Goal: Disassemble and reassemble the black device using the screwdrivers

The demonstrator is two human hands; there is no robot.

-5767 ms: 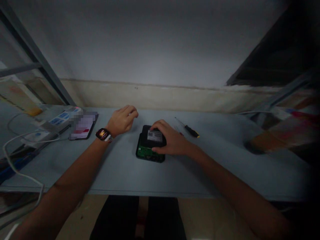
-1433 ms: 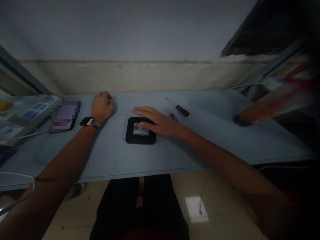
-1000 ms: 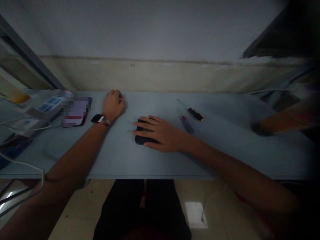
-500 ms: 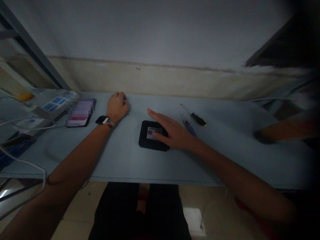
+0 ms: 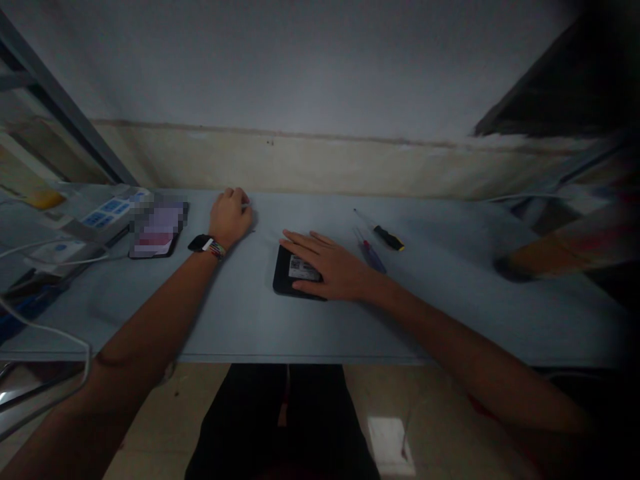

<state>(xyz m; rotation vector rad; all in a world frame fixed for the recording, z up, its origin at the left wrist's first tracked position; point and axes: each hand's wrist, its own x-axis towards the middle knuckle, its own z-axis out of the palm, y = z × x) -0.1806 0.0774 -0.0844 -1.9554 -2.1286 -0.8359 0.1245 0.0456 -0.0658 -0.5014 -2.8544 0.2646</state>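
A small black device (image 5: 291,275) with a white label lies flat in the middle of the grey table (image 5: 240,320). My right hand (image 5: 327,267) rests on its right part, fingers stretched out and flat. My left hand (image 5: 230,215), with a watch on its wrist, lies curled into a loose fist on the table to the left of the device, apart from it; whether anything is in it I cannot make out.
A phone (image 5: 155,230) lies left of my left hand. A power strip (image 5: 97,213) and white cables (image 5: 55,260) fill the far left. Two screwdrivers, one black and yellow (image 5: 385,235), one red and purple (image 5: 369,250), lie right of the device. A dark round object (image 5: 510,269) sits far right.
Long ago the device showed a green board with its cover half on; now it is closed. My right hand has shifted across its top over the last second. My left hand stayed put.
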